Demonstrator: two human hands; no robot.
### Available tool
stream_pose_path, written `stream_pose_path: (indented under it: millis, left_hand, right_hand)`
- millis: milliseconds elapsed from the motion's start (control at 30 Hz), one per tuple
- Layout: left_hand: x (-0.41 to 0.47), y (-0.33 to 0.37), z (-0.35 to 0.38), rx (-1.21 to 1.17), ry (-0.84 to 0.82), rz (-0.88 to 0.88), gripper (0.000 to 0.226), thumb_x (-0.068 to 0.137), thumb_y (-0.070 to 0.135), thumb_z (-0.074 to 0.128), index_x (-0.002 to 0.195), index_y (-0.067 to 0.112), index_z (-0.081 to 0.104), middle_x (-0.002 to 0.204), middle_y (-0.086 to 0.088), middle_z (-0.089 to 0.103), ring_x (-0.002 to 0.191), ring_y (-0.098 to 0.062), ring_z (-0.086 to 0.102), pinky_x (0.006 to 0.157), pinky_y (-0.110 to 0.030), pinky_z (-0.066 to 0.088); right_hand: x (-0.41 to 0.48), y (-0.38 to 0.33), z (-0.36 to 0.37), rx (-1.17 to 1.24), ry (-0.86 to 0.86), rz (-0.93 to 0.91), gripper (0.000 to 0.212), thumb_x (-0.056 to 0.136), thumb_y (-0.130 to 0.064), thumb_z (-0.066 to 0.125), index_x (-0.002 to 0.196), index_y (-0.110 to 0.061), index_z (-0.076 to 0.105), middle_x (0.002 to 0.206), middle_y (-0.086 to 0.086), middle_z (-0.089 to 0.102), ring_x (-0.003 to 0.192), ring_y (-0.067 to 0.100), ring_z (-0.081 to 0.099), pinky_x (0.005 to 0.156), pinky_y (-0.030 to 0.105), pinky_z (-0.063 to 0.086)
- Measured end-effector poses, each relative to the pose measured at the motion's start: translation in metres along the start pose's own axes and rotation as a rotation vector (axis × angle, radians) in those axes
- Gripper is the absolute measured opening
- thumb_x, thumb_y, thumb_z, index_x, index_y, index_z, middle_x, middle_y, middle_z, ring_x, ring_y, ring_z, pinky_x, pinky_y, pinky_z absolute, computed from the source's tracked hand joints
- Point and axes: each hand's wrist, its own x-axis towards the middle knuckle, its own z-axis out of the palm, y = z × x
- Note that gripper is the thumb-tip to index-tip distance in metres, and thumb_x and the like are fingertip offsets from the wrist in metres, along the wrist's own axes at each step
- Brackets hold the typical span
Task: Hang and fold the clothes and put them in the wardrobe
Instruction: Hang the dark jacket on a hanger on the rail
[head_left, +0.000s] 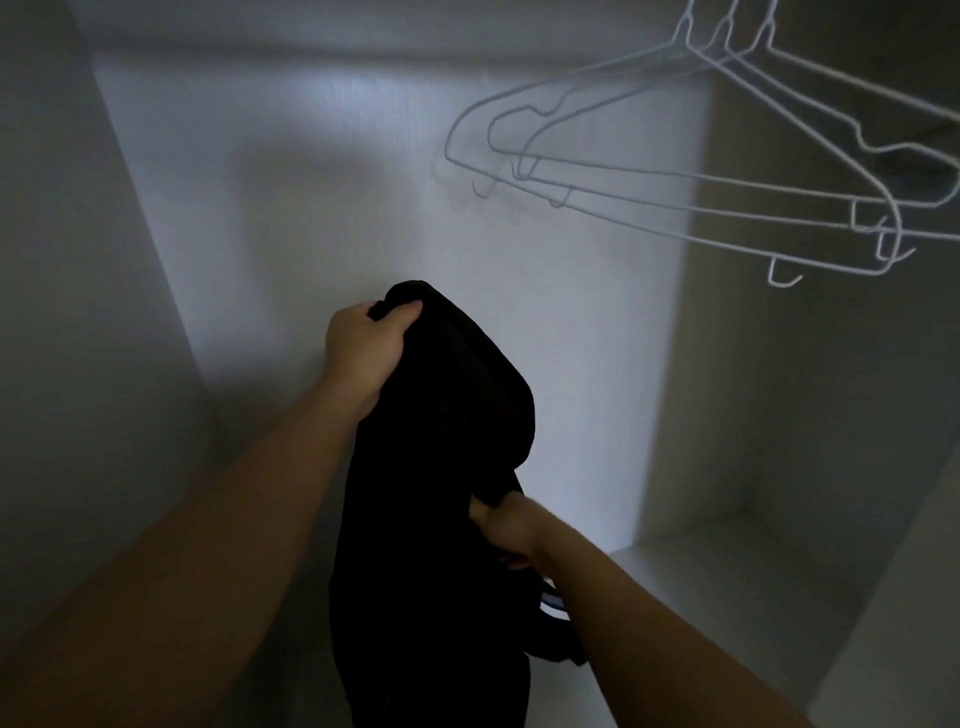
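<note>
Inside a dim white wardrobe (415, 182), a person holds a black garment (441, 441) up in both bare hands, the cloth hanging in a long dark fold between the two forearms and running out of the bottom of the frame. The left hand (366, 353) is at the garment's top end, its fingers (356, 314) curled over the bunched cloth and the thumb pressed on the near side, so the top is clamped in a full grip. Lower and to the right, the right hand (511, 527) takes the garment's right edge, its fingers (483, 514) closed into the fabric; how many of them are wrapped round it cannot be told, as the cloth hides them. A pale strip shows on a fold just under the right wrist. The garment hangs in front of the back panel, above the wardrobe's floor, though whether its lower end touches anything is out of sight. To the upper right, well apart from both hands, three white wire hangers (696, 205) hang close together, their hooks cut off by the top edge. The pale floor panel (727, 582) lies at lower right, meeting the right side wall (779, 364) in a shadowed corner.
</note>
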Motion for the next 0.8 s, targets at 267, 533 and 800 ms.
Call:
stream_pose_path:
  millis: [267,533,800]
  left_hand:
    - [0.001,0.014,0.001,-0.095,-0.003,-0.029,0.021,0.079,0.034,0.079,0.074,0.015,0.073,0.074,-0.002,0.075,0.076,-0.021,0.074,0.069,-0.033,0.061]
    - [0.028,0.054,-0.029,-0.001,0.066,-0.008,0.039,0.077,0.056,0.08,0.077,0.018,0.069,0.086,0.001,0.072,0.08,-0.015,0.07,0.066,-0.022,0.053]
    - [0.033,0.138,-0.046,0.346,-0.392,-0.201,0.094,0.069,0.051,0.086,0.139,-0.003,0.052,0.138,-0.019,0.058,0.12,-0.035,0.061,0.107,-0.043,0.048]
  right_hand:
    - [0.008,0.005,0.015,-0.009,0.345,-0.061,0.031,0.098,-0.003,0.042,0.069,-0.015,0.043,0.071,0.001,0.048,0.06,0.012,0.043,0.063,0.029,0.039]
    - [-0.089,-0.098,-0.073,-0.055,0.739,-0.486,0.023,0.097,-0.023,0.05,0.102,-0.009,0.068,0.1,0.014,0.073,0.088,0.026,0.066,0.076,0.032,0.047]
    - [-0.228,-0.175,-0.189,-0.132,1.005,-0.517,0.041,0.071,-0.047,0.084,0.079,-0.008,0.073,0.077,0.009,0.075,0.069,0.023,0.072,0.071,0.037,0.061]
